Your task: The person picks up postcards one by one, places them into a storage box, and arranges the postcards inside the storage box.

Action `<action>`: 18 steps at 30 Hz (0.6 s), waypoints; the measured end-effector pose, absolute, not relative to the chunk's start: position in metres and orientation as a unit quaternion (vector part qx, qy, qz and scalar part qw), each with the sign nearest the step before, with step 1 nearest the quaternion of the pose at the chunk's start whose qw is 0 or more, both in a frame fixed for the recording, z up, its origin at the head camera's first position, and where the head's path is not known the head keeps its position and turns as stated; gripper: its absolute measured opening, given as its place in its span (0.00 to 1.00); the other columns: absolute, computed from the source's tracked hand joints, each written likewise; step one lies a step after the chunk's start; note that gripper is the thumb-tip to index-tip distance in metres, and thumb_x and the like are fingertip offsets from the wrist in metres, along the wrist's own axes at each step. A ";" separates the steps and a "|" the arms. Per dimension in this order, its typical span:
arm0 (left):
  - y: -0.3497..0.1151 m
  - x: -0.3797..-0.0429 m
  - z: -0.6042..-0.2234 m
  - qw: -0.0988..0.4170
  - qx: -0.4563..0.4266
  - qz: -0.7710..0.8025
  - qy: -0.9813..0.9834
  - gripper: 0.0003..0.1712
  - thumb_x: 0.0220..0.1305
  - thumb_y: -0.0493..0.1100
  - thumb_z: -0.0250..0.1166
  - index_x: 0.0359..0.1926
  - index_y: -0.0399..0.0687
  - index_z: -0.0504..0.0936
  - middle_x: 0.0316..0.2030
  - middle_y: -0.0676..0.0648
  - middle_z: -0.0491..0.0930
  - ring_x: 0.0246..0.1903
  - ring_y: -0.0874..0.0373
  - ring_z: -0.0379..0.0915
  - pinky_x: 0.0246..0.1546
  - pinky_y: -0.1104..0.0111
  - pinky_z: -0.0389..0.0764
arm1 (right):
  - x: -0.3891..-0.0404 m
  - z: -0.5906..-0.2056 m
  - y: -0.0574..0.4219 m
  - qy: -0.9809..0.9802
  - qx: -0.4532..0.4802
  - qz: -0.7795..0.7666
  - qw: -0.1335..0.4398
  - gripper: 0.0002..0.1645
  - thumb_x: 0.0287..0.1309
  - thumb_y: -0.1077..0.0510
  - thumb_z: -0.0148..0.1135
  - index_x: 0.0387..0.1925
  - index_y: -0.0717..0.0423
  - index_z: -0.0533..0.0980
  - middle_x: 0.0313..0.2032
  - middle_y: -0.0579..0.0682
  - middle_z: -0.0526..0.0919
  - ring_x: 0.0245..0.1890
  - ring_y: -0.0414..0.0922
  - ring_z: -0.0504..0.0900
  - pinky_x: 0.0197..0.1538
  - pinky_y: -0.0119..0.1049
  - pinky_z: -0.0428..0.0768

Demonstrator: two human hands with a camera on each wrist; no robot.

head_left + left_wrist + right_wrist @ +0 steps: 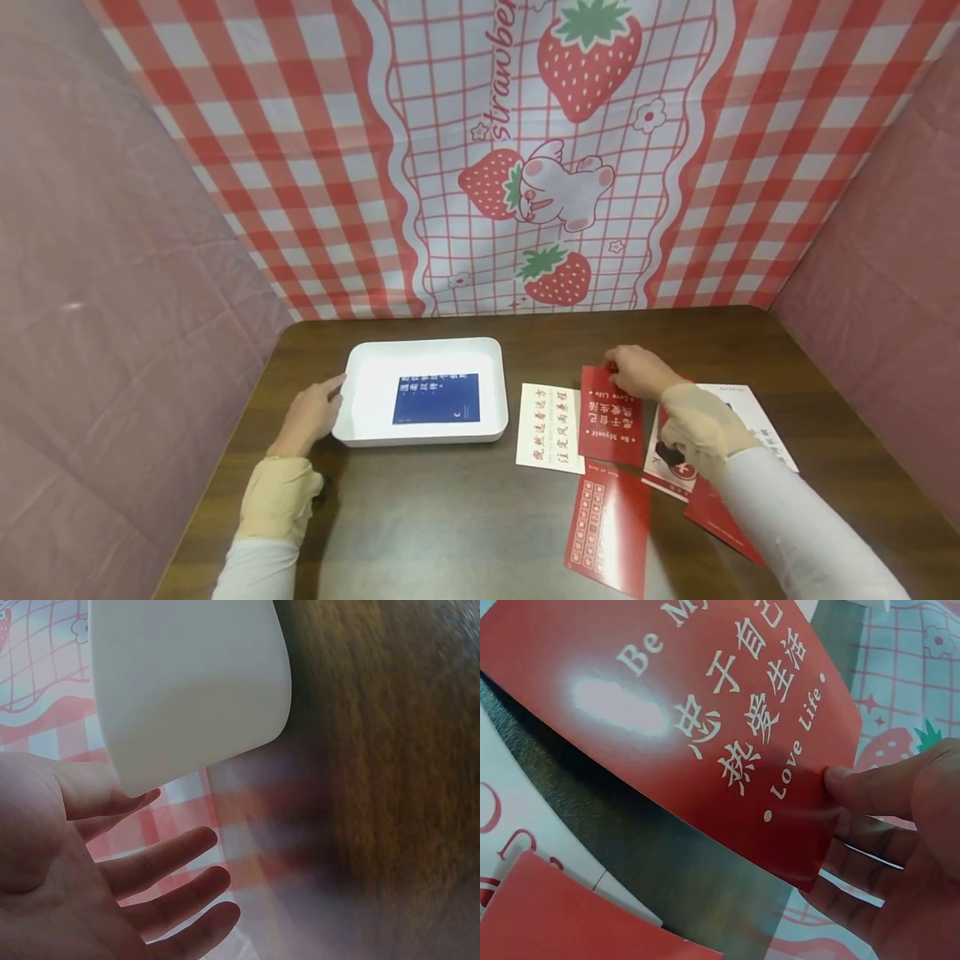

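Note:
My right hand [643, 372] pinches the far edge of a red card [705, 720] with white lettering, thumb on its printed face and fingers behind. In the right wrist view the card tilts above the table. On the left, my left hand [311, 417] is at the left rim of a white tray [420, 435]; in the left wrist view its thumb and index finger meet at the rim while the other fingers [180, 855] stretch out loosely. Inside the tray lies a dark blue card [437, 402] with white writing.
A cream card [546, 425] with red writing lies left of the held card. Another red card [609, 529] lies nearer me. Under my right forearm are a red-and-white card [663, 479], a white card [742, 404] and a red card [720, 521]. A strawberry-patterned cloth [487, 275] hangs behind the table.

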State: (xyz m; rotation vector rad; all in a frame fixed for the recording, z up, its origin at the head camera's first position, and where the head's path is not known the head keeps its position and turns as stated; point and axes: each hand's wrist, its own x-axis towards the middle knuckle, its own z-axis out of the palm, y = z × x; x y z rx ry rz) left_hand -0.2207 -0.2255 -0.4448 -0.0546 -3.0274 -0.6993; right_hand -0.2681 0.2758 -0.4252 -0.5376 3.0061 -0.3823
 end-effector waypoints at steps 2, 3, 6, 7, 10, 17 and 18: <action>-0.226 -0.221 -0.445 0.018 -0.019 -0.225 -0.974 0.24 0.64 0.37 0.49 0.62 0.40 0.69 0.56 0.28 0.72 0.52 0.30 0.67 0.52 0.41 0.69 | -0.268 -0.423 0.276 0.975 -0.172 -0.135 0.036 0.11 0.50 0.66 0.58 0.38 0.65 0.79 0.33 0.59 0.82 0.33 0.51 0.78 0.40 0.51 0.80; -0.226 -0.221 -0.445 0.019 -0.019 -0.225 -0.974 0.24 0.64 0.37 0.49 0.62 0.40 0.68 0.56 0.28 0.72 0.52 0.30 0.67 0.52 0.41 0.69 | -0.269 -0.422 0.277 0.974 -0.170 -0.142 0.038 0.11 0.50 0.66 0.58 0.37 0.65 0.79 0.32 0.59 0.82 0.32 0.50 0.78 0.39 0.51 0.81; -0.226 -0.221 -0.445 0.014 -0.015 -0.225 -0.974 0.25 0.65 0.38 0.49 0.62 0.40 0.68 0.56 0.28 0.71 0.53 0.30 0.66 0.53 0.41 0.68 | -0.269 -0.418 0.277 0.973 -0.169 -0.151 0.040 0.11 0.50 0.66 0.57 0.37 0.65 0.79 0.32 0.58 0.82 0.31 0.49 0.78 0.39 0.50 0.81; -0.226 -0.221 -0.445 0.012 -0.013 -0.225 -0.974 0.25 0.65 0.38 0.49 0.63 0.40 0.68 0.57 0.28 0.71 0.53 0.30 0.66 0.53 0.41 0.68 | -0.269 -0.417 0.278 0.973 -0.168 -0.153 0.041 0.11 0.51 0.67 0.57 0.37 0.65 0.79 0.32 0.59 0.82 0.31 0.49 0.78 0.39 0.50 0.81; -0.225 -0.221 -0.445 0.010 -0.011 -0.224 -0.974 0.25 0.65 0.38 0.49 0.63 0.40 0.68 0.57 0.29 0.71 0.53 0.30 0.66 0.53 0.41 0.68 | -0.270 -0.411 0.279 0.972 -0.167 -0.160 0.045 0.11 0.51 0.67 0.56 0.38 0.65 0.79 0.33 0.59 0.82 0.32 0.50 0.78 0.39 0.50 0.81; -0.225 -0.221 -0.446 0.012 -0.013 -0.223 -0.975 0.25 0.65 0.38 0.48 0.62 0.40 0.68 0.57 0.29 0.71 0.54 0.31 0.66 0.53 0.41 0.69 | -0.270 -0.398 0.282 0.964 -0.181 -0.183 0.062 0.10 0.53 0.68 0.54 0.35 0.63 0.80 0.31 0.57 0.82 0.28 0.47 0.76 0.33 0.44 0.79; -0.224 -0.221 -0.445 0.011 -0.013 -0.223 -0.975 0.25 0.65 0.38 0.48 0.63 0.40 0.68 0.57 0.29 0.71 0.54 0.31 0.66 0.53 0.41 0.68 | -0.270 -0.396 0.283 0.963 -0.185 -0.185 0.063 0.10 0.52 0.69 0.53 0.34 0.63 0.80 0.30 0.57 0.82 0.28 0.47 0.75 0.32 0.43 0.79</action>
